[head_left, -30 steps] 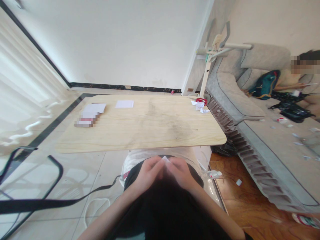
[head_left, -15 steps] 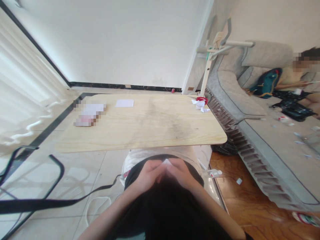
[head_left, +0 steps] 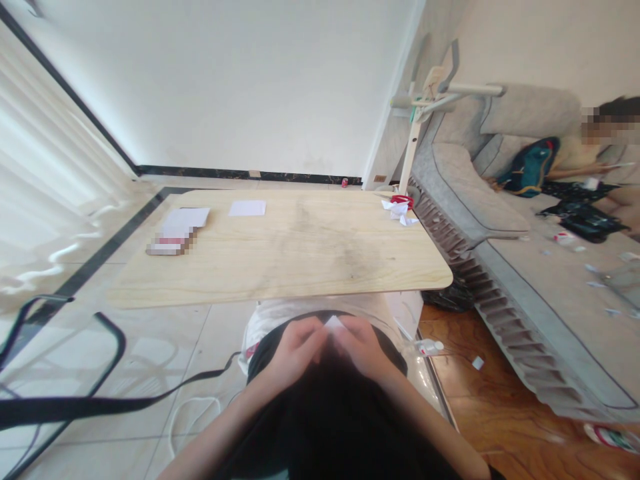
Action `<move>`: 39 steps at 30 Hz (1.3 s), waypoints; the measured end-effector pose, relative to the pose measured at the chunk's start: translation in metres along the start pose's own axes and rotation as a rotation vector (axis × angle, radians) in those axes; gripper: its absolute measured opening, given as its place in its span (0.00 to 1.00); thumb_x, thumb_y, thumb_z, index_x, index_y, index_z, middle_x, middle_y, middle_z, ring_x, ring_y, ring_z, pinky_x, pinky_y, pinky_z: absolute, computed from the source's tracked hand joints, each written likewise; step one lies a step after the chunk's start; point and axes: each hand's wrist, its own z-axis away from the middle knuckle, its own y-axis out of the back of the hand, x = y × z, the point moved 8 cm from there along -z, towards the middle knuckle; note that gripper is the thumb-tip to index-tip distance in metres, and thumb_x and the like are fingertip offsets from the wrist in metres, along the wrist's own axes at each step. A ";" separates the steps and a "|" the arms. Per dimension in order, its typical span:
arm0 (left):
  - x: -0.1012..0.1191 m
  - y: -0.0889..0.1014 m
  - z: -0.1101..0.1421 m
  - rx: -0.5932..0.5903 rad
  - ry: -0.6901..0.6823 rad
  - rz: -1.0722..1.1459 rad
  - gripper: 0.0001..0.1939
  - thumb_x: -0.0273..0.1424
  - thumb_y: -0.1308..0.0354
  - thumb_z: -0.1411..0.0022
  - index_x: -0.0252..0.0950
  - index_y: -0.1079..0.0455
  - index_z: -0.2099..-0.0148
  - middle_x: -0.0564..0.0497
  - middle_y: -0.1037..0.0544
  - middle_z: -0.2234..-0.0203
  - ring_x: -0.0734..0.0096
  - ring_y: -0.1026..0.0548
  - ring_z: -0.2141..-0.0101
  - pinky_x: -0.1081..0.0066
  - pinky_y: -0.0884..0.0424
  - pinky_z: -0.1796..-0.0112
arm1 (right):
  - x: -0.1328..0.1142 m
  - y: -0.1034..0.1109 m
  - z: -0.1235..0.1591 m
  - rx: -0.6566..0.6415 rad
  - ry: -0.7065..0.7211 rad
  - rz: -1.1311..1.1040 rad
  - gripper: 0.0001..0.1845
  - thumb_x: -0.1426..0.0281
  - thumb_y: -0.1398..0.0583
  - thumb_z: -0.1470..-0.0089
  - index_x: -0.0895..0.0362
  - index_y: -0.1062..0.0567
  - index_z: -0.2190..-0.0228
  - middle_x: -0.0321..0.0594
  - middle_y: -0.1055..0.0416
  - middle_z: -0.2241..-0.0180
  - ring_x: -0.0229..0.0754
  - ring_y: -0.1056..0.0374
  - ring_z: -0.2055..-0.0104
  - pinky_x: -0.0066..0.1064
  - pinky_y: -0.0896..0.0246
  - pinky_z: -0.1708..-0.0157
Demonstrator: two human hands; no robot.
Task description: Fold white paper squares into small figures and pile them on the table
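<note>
Now paper: showing more than a second ago.
Your right hand: nearly closed, pinching it.
Your left hand: curled alongside, grip unclear.

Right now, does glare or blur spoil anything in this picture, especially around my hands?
In the head view, bright light partly washes out the curtain; in the head view, the white paper between the left hand and right hand looks soft, its details unclear; in the head view, mosaic blocks hide part of the pile on the table.
</note>
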 end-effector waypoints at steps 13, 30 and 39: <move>-0.003 0.003 0.000 0.038 0.015 0.114 0.23 0.42 0.46 0.36 0.35 0.36 0.80 0.56 0.35 0.88 0.77 0.38 0.83 0.75 0.42 0.78 | -0.004 0.007 0.001 0.049 0.043 0.004 0.21 0.64 0.45 0.41 0.56 0.32 0.83 0.31 0.38 0.85 0.34 0.42 0.81 0.27 0.46 0.77; -0.016 0.001 -0.001 0.032 0.058 0.293 0.25 0.47 0.44 0.39 0.36 0.39 0.80 0.57 0.37 0.90 0.78 0.39 0.86 0.74 0.44 0.82 | -0.007 0.004 0.000 0.025 0.064 0.008 0.25 0.56 0.42 0.43 0.55 0.35 0.85 0.31 0.38 0.85 0.35 0.42 0.81 0.28 0.45 0.78; -0.014 0.006 -0.002 0.056 0.003 0.248 0.25 0.46 0.45 0.39 0.37 0.40 0.82 0.56 0.36 0.90 0.77 0.38 0.85 0.74 0.43 0.81 | 0.002 0.007 0.001 0.054 0.034 -0.127 0.24 0.59 0.43 0.42 0.56 0.33 0.86 0.33 0.39 0.85 0.36 0.43 0.81 0.30 0.47 0.77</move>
